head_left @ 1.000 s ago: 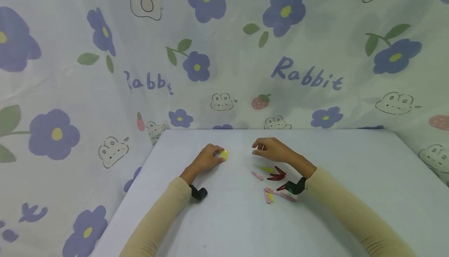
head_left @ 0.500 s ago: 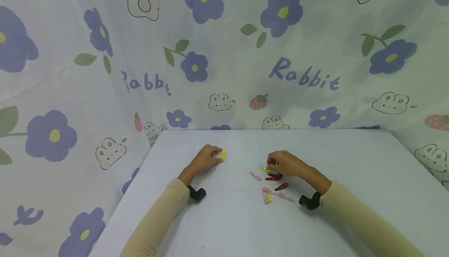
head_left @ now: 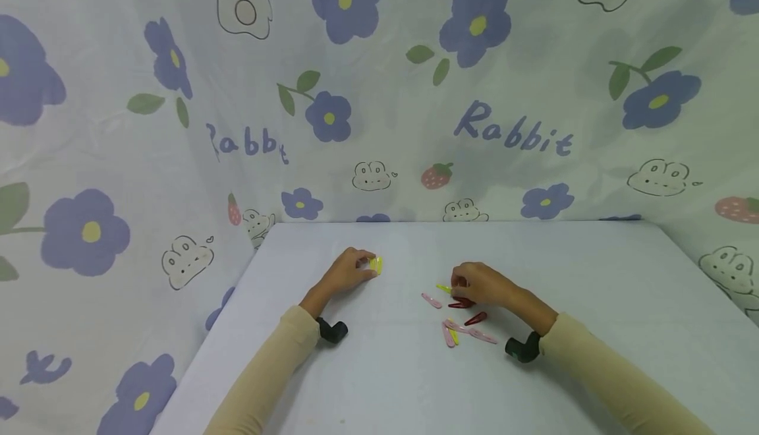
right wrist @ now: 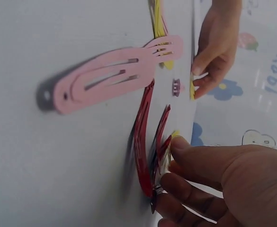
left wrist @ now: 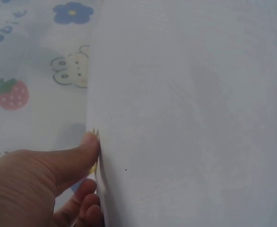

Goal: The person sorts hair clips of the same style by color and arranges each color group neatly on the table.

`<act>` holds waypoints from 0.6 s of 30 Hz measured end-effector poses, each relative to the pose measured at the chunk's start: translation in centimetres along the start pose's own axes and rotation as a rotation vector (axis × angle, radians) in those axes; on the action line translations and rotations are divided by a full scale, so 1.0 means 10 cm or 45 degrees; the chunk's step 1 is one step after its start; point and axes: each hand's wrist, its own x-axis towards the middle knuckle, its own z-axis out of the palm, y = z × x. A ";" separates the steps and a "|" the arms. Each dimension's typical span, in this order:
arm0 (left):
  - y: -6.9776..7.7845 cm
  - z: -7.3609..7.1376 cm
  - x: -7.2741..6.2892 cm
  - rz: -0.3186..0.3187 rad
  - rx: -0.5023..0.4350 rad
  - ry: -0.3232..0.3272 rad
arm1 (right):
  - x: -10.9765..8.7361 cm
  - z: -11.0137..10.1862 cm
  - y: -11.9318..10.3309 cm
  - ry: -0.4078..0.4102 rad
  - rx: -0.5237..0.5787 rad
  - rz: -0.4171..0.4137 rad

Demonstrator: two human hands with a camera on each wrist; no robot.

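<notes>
The left hand [head_left: 340, 271] holds the yellow clips [head_left: 376, 265] on the white table [head_left: 379, 382]; its grip is narrow, with the thumb at the near end of these clips and a finger at the far end, so they lie between the tips. The right hand [head_left: 483, 285] is low over the table, fingers bent, and its grip is also narrow. One yellow clip [head_left: 443, 289] lies at its thumb and fingertips, one end sticking out to the left; whether it is pinched, I cannot tell. Dark red clips [head_left: 460, 303] lie just under this hand, partly hidden by it. A single red clip [head_left: 476, 318] is nearer to the person, a pink clip [head_left: 431, 301] lies to the left, and the overlapping pink and yellow clips [head_left: 449, 336] rest nearest to the person.
</notes>
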 end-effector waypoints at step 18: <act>-0.02 0.03 -0.01 0.007 -0.009 0.021 | 0.07 0.00 0.00 -0.108 0.057 0.069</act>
